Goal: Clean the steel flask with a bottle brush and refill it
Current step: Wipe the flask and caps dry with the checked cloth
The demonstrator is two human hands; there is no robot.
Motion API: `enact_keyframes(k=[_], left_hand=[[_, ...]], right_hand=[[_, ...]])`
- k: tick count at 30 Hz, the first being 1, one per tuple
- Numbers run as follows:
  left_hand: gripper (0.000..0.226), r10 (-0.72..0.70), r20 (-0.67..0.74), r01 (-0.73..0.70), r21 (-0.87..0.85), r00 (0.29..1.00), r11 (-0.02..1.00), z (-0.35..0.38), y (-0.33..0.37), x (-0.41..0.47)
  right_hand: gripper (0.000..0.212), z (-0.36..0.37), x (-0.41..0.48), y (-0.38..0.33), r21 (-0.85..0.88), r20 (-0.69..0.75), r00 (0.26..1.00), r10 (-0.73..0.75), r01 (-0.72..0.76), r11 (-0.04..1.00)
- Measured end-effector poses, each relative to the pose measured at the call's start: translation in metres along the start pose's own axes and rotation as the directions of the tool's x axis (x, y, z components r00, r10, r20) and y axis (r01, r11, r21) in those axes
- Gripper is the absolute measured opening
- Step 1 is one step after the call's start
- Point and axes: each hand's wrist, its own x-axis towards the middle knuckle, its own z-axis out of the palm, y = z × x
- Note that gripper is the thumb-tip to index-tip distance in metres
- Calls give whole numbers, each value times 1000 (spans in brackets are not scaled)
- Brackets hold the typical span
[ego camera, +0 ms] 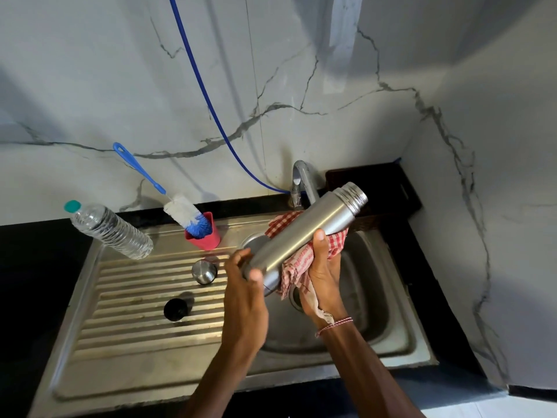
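While the left hand (244,285) clamps the steel flask (304,236) base over the sink (401,336), right hand (324,273) fingers wrap it through the checked cloth (297,267); smooth, rigid, likely slippery wet, so grip mid-body.

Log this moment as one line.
stage: wiping flask | left hand grips flask base | right hand presses cloth on flask | brush in red cup

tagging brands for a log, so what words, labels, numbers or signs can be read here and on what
No text can be read anywhere in this view.
steel flask: plain brushed metal, no brand or mark showing.
plastic bottle: clear, with no label visible.
bottle brush and red cup: no print visible.
checked cloth: woven pattern only, no lettering.
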Motion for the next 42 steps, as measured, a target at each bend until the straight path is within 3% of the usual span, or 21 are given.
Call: enact_keyframes(k=[2, 4, 6, 7, 8, 9, 11, 13, 14, 16, 19, 21, 25, 26, 29, 32, 35, 37, 39, 40, 42], left_hand=[[38, 126, -82, -113, 150, 989, 982, 4, 1, -1], [24, 47, -111, -29, 160, 993, 987, 3, 6, 3], [43, -286, 25, 287, -51, 958, 957, -2, 15, 15], [60, -456, 175, 484, -184, 873, 855, -7, 18, 22], [71, -538, 307, 612, -250, 785, 750, -13, 21, 28], [75, -552, 363, 649, -246, 751, 720, -16, 22, 31], [71, -443, 248, 480, -115, 862, 870, -16, 21, 29], [63, -97, 24, 90, 213, 995, 973, -10, 21, 20], [60, 60, -13, -53, 321, 998, 946, -7, 19, 16], [54, 137, -36, -112, 391, 990, 914, -1, 18, 12], [45, -23, -75, 42, 270, 997, 962, -4, 12, 18], [48, -203, 33, 199, 100, 979, 975, -9, 15, 28], [54, -489, 234, 538, -246, 840, 806, -15, 17, 44], [57, -494, 208, 534, -262, 844, 804, -13, 19, 41], [70, -290, 18, 289, -141, 957, 947, -3, 21, 17], [66, -213, -69, 199, -165, 975, 966, 9, 24, 1], [63, -410, 0, 393, -281, 912, 876, 6, 30, 15], [61, -637, 174, 653, -343, 751, 676, -6, 30, 23], [63, -689, 361, 776, -352, 629, 523, -16, 33, 26], [66, -680, 383, 780, -335, 625, 529, -18, 35, 26], [67, -651, 260, 697, -353, 714, 624, -14, 35, 24]], right_hand=[[79, -1, -2, 3, 19, -10, 1000, 23, -23, 1000], [78, -4, -4, 5, 39, 26, 997, 67, -68, 997], [71, -9, -6, 6, 16, 90, 990, 109, -111, 994], [64, -11, -6, 6, -11, 120, 986, 119, -118, 993], [60, -12, -6, 6, -33, 116, 985, 126, -123, 992], [63, -10, -8, 6, -47, 92, 988, 123, -119, 992], [77, -6, -8, 8, -36, 45, 993, 105, -103, 994], [82, -2, -8, 11, -1, 17, 997, 79, -79, 997], [80, 0, -8, 13, 5, 10, 998, 66, -66, 998], [68, 1, -9, 16, -11, 22, 999, 48, -48, 999], [58, 0, -12, 15, -22, 92, 994, 57, -55, 998], [58, -2, -14, 15, -32, 118, 990, 72, -69, 997], [68, -6, -15, 15, -40, 123, 986, 111, -107, 993], [75, -3, -16, 13, -27, 112, 988, 108, -106, 994], [85, 2, -15, 11, -3, 77, 993, 93, -93, 996], [79, 5, -15, 11, -9, 91, 993, 81, -80, 997], [82, 2, -18, 12, 17, 146, 979, 145, -149, 989], [69, -1, -18, 10, -20, 199, 963, 180, -179, 984], [63, -5, -18, 4, -77, 251, 944, 215, -202, 976], [70, -6, -17, 3, -97, 257, 942, 215, -196, 976], [83, -4, -16, 1, -100, 244, 951, 188, -168, 981]])
